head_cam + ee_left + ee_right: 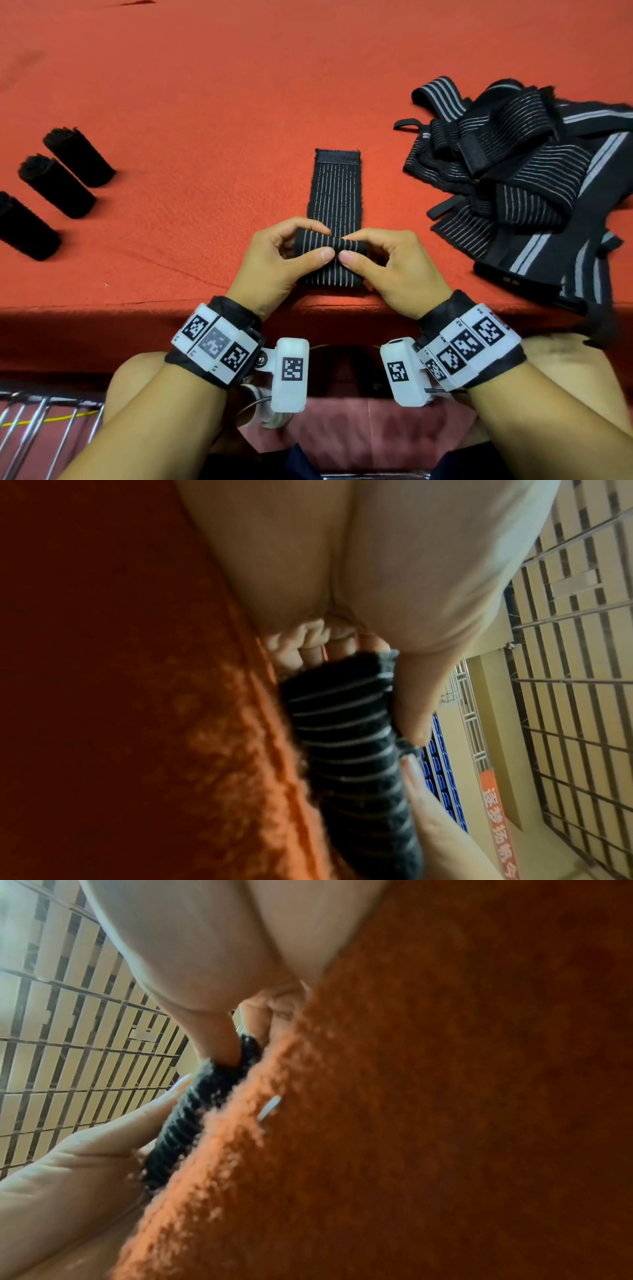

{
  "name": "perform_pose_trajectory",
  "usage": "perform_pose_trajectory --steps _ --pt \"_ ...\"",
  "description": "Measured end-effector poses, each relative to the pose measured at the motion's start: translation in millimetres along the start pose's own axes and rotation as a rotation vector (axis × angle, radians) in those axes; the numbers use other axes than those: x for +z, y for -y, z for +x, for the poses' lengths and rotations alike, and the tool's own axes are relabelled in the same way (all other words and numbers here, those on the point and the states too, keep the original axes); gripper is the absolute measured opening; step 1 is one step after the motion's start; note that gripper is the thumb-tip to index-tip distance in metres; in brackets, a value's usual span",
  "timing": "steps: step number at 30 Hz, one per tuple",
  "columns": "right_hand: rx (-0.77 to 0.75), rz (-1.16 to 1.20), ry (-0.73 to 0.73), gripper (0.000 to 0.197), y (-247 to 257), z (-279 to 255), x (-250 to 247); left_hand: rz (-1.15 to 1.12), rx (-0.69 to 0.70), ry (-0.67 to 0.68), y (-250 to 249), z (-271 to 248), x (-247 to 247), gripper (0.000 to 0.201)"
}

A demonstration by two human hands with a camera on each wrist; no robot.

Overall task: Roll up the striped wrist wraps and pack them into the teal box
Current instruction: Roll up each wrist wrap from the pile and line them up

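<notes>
A black wrist wrap with thin grey stripes [335, 192] lies lengthwise on the red felt table, its Velcro end far from me. Its near end is folded into a small roll [329, 245]. My left hand [291, 255] pinches the roll's left part between thumb and fingers. My right hand [380, 258] pinches the right part the same way. The thumbs nearly meet at the roll's middle. The roll [349, 739] fills the left wrist view, and shows as a dark edge [192, 1118] in the right wrist view. No teal box is in view.
Three rolled black wraps [65, 181] lie in a row at the left. A tangled pile of unrolled striped wraps [524, 178] sits at the right. The table's front edge [137, 305] runs just under my wrists. Metal bars [41, 421] stand below at the left.
</notes>
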State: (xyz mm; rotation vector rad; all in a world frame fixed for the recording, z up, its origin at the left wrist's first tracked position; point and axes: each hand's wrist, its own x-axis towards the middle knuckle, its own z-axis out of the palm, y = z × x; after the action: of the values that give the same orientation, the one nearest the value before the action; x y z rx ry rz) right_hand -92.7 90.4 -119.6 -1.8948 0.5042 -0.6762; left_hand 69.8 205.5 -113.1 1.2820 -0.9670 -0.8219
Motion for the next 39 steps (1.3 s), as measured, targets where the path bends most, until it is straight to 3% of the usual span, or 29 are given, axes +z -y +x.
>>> perform_pose_trajectory --steps 5,8,11,15,18,20,21,25,30,39 --pt "0.005 0.010 0.029 0.026 2.3 0.3 1.0 0.065 0.001 -0.048 2.9 2.0 0.0 0.013" --pt "-0.044 0.074 0.044 0.022 7.3 -2.6 -1.0 0.081 -0.006 -0.081 3.4 2.5 1.9 0.022" --pt "-0.063 0.138 0.024 0.036 3.5 -4.5 -3.8 0.097 -0.003 -0.091 2.4 1.8 5.2 0.027" --pt "-0.074 0.131 -0.016 0.021 -1.4 -2.3 0.5 0.134 -0.008 -0.094 2.6 1.5 5.0 0.032" --pt "-0.029 0.150 -0.060 0.014 -3.7 -1.0 -0.6 0.130 -0.007 -0.033 2.1 0.4 1.9 0.024" --pt "-0.016 0.166 -0.049 0.013 -4.1 -0.6 -1.5 0.084 0.000 0.019 1.6 -0.7 -0.3 0.049" --pt "-0.006 0.154 -0.040 0.013 -4.8 -0.3 -2.0 0.078 0.010 0.029 1.8 -0.8 -0.9 0.052" --pt "-0.012 0.116 -0.030 0.010 -0.3 0.1 -2.8 0.061 0.026 -0.035 0.5 -2.2 4.0 0.031" --pt "-0.067 0.117 0.021 0.035 -1.9 -2.0 -4.4 0.076 -0.002 -0.088 -0.6 -1.3 5.1 0.020" --pt "-0.039 0.096 -0.055 0.014 -4.9 1.2 -3.7 0.200 0.023 0.001 -1.0 -1.1 5.7 0.032"
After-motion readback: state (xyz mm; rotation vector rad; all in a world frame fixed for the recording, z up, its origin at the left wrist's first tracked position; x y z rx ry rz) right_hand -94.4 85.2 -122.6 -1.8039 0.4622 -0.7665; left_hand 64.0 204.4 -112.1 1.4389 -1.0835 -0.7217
